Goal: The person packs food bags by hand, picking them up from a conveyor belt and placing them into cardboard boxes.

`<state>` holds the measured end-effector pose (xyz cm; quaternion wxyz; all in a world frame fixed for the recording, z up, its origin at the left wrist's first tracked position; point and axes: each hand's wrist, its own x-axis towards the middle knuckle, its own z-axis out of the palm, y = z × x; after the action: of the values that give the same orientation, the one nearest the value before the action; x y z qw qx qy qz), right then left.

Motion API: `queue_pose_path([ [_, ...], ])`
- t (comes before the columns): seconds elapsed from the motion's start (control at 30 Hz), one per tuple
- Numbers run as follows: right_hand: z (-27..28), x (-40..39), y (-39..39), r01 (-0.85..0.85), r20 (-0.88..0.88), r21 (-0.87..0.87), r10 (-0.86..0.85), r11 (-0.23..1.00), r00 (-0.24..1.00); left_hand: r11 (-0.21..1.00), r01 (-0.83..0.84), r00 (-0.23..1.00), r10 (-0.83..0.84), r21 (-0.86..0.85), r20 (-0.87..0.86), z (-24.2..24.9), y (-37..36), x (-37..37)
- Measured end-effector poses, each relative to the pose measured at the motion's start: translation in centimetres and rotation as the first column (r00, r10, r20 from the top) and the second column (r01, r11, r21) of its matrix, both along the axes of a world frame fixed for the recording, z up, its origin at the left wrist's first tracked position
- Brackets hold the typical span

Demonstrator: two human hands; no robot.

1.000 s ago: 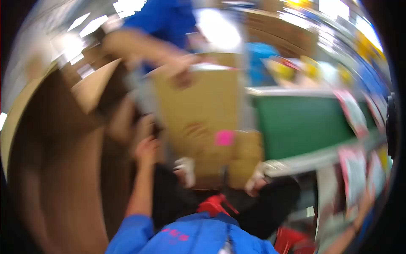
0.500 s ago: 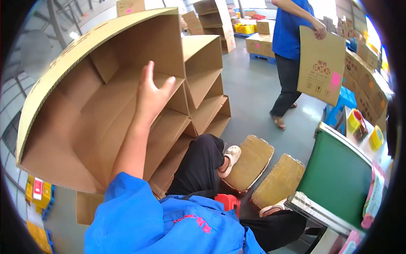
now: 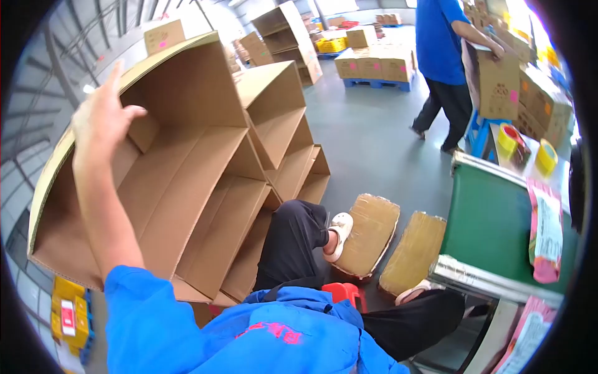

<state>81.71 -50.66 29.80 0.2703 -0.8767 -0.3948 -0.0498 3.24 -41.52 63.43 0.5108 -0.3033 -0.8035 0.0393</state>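
My left hand point(image 3: 103, 121) is raised at the upper front edge of a large cardboard box point(image 3: 180, 165), which lies on its side with its mouth toward me. The thumb is apart and points right, while a finger stretches up past the box's edge. Whether the hand touches the cardboard cannot be told. More boxes with open mouths point(image 3: 218, 206) are stacked beneath and behind it. My right hand is out of view.
At right stands a green conveyor belt point(image 3: 498, 218) with pink-and-white packets point(image 3: 545, 230). Tape rolls point(image 3: 547, 157) sit beyond it. Two tan foot pads point(image 3: 367, 230) lie on the floor by a red stool point(image 3: 342, 293). A co-worker point(image 3: 439, 62) carries a carton point(image 3: 498, 84).
My left hand has moved left, from before the box's opening to its upper edge. The view has shifted slightly right. The co-worker has turned and walked farther off with the carton.
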Motion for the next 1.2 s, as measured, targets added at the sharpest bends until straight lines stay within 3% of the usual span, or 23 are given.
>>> queue_pose_path([
  [0.03,0.5,-1.7,0.5,-0.078,-0.023,0.071,0.08,0.994,0.997,0.999,-0.047,0.998,0.048,0.01,-0.038,1.8,-0.1,-1.9],
  [0.1,1.2,-5.5,1.7,-0.234,-0.085,0.197,0.254,0.952,0.963,0.972,-0.115,0.993,0.106,-0.203,-0.051,6.2,1.2,-6.7],
  [0.17,1.6,-10.0,2.8,-0.37,-0.156,0.287,0.425,0.883,0.892,0.93,-0.193,0.969,0.131,-0.312,-0.211,9.4,4.1,-10.8],
  [0.23,2.0,-15.7,3.3,-0.492,-0.23,0.342,0.579,0.801,0.782,0.953,-0.106,0.952,0.015,-0.283,-0.306,12.1,4.9,-10.1],
  [0.3,2.7,-22.4,4.6,-0.624,-0.295,0.364,0.721,0.691,0.626,0.945,-0.052,0.893,-0.1,-0.323,-0.438,18.5,5.5,-11.6],
  [0.33,4.5,-26.5,5.1,-0.741,-0.301,0.251,0.777,0.623,0.552,0.951,0.018,0.864,-0.171,-0.31,-0.474,20.8,5.6,-10.5],
  [0.37,6.1,-30.9,6.5,-0.814,-0.389,0.305,0.845,0.495,0.368,0.955,0.116,0.842,-0.241,-0.273,-0.482,21.1,6.0,-8.1],
  [0.43,7.7,-37.2,8.6,-0.851,-0.543,0.375,0.831,0.367,0.119,0.928,0.321,0.806,-0.373,-0.19,-0.46,21.8,6.8,-4.0],
  [0.5,6.2,-40.0,12.6,-0.887,-0.146,0.366,0.958,0.283,0.245,0.864,0.489,0.761,-0.488,-0.117,-0.427,21.9,8.1,-0.9],
  [0.53,5.3,-40.3,15.5,-0.873,0.079,0.326,0.91,0.362,0.407,0.823,0.561,0.734,-0.543,-0.086,-0.407,22.2,9.1,0.2],
  [0.57,4.5,-40.3,19.1,-0.81,0.249,0.313,0.78,0.496,0.574,0.783,0.62,0.711,-0.591,-0.056,-0.381,22.0,10.0,0.8],
  [0.6,3.1,-39.7,22.7,-0.683,0.345,0.176,0.605,0.709,0.718,0.743,0.669,0.687,-0.632,-0.027,-0.359,22.0,11.0,1.3],
  [0.63,1.2,-38.6,26.4,-0.529,0.427,0.06,0.457,0.846,0.78,0.706,0.708,0.664,-0.669,-0.004,-0.334,21.9,12.2,1.4],
  [0.67,0.6,-37.4,28.5,-0.398,0.409,-0.12,0.411,0.909,0.815,0.676,0.737,0.647,-0.698,0.016,-0.307,21.9,13.4,1.4],
  [0.73,-1.4,-34.6,31.1,-0.237,0.303,-0.413,0.378,0.879,0.875,0.629,0.775,0.623,-0.743,0.062,-0.245,21.7,16.0,0.6],
  [0.77,-1.0,-34.3,32.0,-0.209,0.282,-0.442,0.357,0.872,0.891,0.614,0.785,0.617,-0.759,0.086,-0.207,21.7,17.7,-0.1],
  [0.9,0.9,-32.8,32.8,-0.182,0.173,-0.394,0.268,0.901,0.948,0.581,0.804,0.587,-0.81,0.124,-0.012,18.5,26.5,-4.4],
  [0.97,1.7,-31.4,32.8,-0.169,0.135,-0.396,0.239,0.903,0.962,0.551,0.815,0.533,-0.834,0.177,0.145,13.2,31.4,-6.8],
  [1.03,1.6,-29.7,33.0,-0.149,0.1,-0.344,0.194,0.927,0.976,0.618,0.688,0.401,-0.761,0.38,0.51,6.8,31.9,-5.2],
  [1.07,1.2,-29.1,32.7,-0.1,0.21,-0.302,0.168,0.948,0.963,0.617,0.694,0.396,-0.758,0.372,0.519,4.0,32.8,-6.4],
  [1.1,1.2,-28.5,32.4,-0.091,0.207,-0.314,0.162,0.945,0.965,0.576,0.731,0.316,-0.761,0.366,0.567,1.2,34.1,-8.2],
  [1.17,1.5,-27.0,31.7,-0.139,0.073,-0.15,0.151,0.979,0.986,0.488,0.793,0.154,-0.738,0.363,0.657,-4.1,37.0,-12.2],
  [1.2,1.4,-26.2,31.0,-0.176,0.121,-0.089,0.186,0.98,0.975,0.588,0.755,0.238,-0.658,0.291,0.714,-6.3,37.7,-14.6],
])
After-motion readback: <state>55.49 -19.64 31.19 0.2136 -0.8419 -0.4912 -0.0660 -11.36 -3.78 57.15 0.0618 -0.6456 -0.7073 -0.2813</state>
